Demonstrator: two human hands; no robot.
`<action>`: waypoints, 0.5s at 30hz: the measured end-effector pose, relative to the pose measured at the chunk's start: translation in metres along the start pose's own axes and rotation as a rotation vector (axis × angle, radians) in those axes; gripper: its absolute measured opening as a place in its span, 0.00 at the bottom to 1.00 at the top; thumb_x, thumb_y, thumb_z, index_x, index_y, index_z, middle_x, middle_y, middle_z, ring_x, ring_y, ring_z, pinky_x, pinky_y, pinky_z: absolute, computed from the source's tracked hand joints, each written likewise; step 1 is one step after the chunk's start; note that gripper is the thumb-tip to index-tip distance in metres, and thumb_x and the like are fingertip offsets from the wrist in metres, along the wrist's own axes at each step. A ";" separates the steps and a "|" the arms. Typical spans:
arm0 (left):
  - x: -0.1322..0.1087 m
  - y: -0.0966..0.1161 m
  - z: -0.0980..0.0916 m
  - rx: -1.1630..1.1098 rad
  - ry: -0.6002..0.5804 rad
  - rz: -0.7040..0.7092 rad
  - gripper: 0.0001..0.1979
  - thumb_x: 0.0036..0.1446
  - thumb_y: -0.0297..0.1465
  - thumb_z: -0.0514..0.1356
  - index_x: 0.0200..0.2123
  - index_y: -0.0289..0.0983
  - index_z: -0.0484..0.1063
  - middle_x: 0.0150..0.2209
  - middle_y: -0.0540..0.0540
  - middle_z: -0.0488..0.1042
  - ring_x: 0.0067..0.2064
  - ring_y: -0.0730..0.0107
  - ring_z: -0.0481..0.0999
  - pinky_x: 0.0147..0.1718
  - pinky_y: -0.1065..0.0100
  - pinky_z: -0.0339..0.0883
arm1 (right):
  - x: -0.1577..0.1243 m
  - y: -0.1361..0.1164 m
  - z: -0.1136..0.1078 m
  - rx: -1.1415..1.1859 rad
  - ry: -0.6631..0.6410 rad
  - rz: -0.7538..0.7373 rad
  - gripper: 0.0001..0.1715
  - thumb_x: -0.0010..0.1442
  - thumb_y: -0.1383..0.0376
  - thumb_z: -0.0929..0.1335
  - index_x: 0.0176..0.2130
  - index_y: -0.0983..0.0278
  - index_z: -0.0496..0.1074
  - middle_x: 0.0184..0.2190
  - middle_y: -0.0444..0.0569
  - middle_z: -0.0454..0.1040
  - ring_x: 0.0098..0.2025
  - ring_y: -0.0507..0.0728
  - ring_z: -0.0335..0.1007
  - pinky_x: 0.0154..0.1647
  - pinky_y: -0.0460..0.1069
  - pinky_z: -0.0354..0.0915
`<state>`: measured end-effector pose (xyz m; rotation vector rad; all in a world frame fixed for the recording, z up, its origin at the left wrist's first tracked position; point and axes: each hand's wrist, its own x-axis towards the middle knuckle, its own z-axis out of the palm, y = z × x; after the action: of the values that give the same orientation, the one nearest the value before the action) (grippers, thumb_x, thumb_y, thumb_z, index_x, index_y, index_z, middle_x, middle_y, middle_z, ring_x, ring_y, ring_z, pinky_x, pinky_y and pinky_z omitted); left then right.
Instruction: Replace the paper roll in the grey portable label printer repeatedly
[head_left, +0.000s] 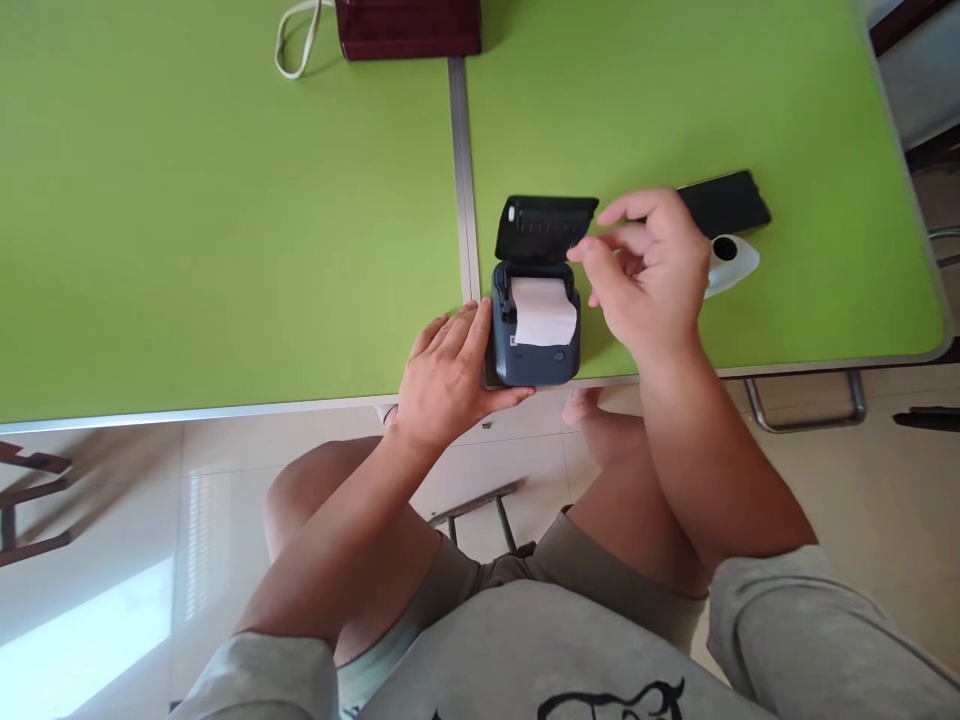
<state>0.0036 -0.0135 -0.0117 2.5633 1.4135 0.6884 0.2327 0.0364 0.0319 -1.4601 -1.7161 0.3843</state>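
A small dark grey printer (534,352) stands at the near edge of the green table (225,220). Its lid (544,226) is flipped up and back, and a white paper roll (543,310) lies in the open bay with its end draped forward. My left hand (448,375) grips the printer's left side and front corner, fingers curled round it. To the right of the lid hovers my right hand (646,272), fingers loosely bent, thumb and forefinger close to the lid's right edge. I see nothing in it.
A black flat device (726,203) and a white rounded object (731,262) lie behind my right hand. At the table's far edge stands a dark red bag (407,27) with a cream strap (294,42). A metal seam (463,170) divides two tabletops. Tiled floor lies below.
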 end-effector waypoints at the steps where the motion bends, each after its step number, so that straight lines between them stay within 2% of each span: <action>1: 0.000 0.000 0.000 -0.001 0.004 0.007 0.54 0.64 0.67 0.50 0.70 0.23 0.62 0.64 0.25 0.75 0.66 0.44 0.76 0.67 0.50 0.66 | 0.003 -0.004 0.000 -0.059 -0.036 -0.012 0.14 0.71 0.53 0.66 0.49 0.56 0.76 0.37 0.46 0.83 0.27 0.53 0.72 0.30 0.52 0.67; 3: -0.001 0.000 -0.001 -0.008 0.008 0.018 0.52 0.65 0.65 0.52 0.71 0.24 0.61 0.64 0.26 0.75 0.66 0.45 0.76 0.66 0.51 0.66 | 0.007 -0.015 -0.003 -0.228 -0.162 -0.039 0.08 0.68 0.60 0.68 0.43 0.57 0.79 0.36 0.46 0.83 0.28 0.54 0.74 0.32 0.52 0.66; 5: -0.001 -0.001 -0.002 -0.013 0.018 0.024 0.51 0.66 0.64 0.53 0.71 0.24 0.61 0.63 0.26 0.75 0.66 0.45 0.76 0.66 0.51 0.67 | 0.012 -0.028 -0.006 -0.415 -0.312 -0.056 0.07 0.64 0.64 0.70 0.39 0.57 0.80 0.31 0.45 0.83 0.30 0.56 0.75 0.32 0.52 0.62; 7: -0.002 -0.002 -0.002 -0.010 0.027 0.031 0.52 0.65 0.65 0.52 0.71 0.24 0.62 0.63 0.26 0.75 0.66 0.44 0.76 0.66 0.50 0.67 | 0.015 -0.039 -0.010 -0.553 -0.443 -0.049 0.08 0.63 0.65 0.70 0.40 0.55 0.82 0.29 0.45 0.82 0.30 0.58 0.75 0.29 0.51 0.56; 9: -0.003 -0.002 -0.002 -0.009 0.025 0.035 0.53 0.64 0.66 0.52 0.70 0.24 0.62 0.63 0.25 0.76 0.66 0.44 0.76 0.66 0.50 0.67 | 0.018 -0.045 -0.012 -0.624 -0.538 -0.030 0.13 0.61 0.64 0.71 0.45 0.53 0.82 0.31 0.46 0.83 0.30 0.60 0.75 0.28 0.51 0.52; 12: -0.003 -0.003 -0.002 -0.022 0.004 0.030 0.54 0.63 0.66 0.54 0.71 0.24 0.61 0.64 0.26 0.75 0.67 0.44 0.75 0.66 0.50 0.67 | 0.022 -0.043 -0.011 -0.627 -0.602 -0.019 0.20 0.58 0.63 0.73 0.51 0.52 0.81 0.35 0.46 0.85 0.31 0.60 0.74 0.27 0.51 0.51; 15: -0.004 -0.002 0.000 -0.027 -0.009 0.020 0.54 0.61 0.66 0.56 0.71 0.26 0.61 0.64 0.26 0.75 0.67 0.43 0.75 0.66 0.51 0.67 | 0.024 -0.038 -0.009 -0.522 -0.596 -0.043 0.18 0.56 0.64 0.75 0.47 0.51 0.81 0.37 0.44 0.86 0.32 0.61 0.75 0.29 0.52 0.56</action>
<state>0.0003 -0.0157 -0.0132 2.5599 1.3680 0.6933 0.2147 0.0461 0.0728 -1.7855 -2.4565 0.3906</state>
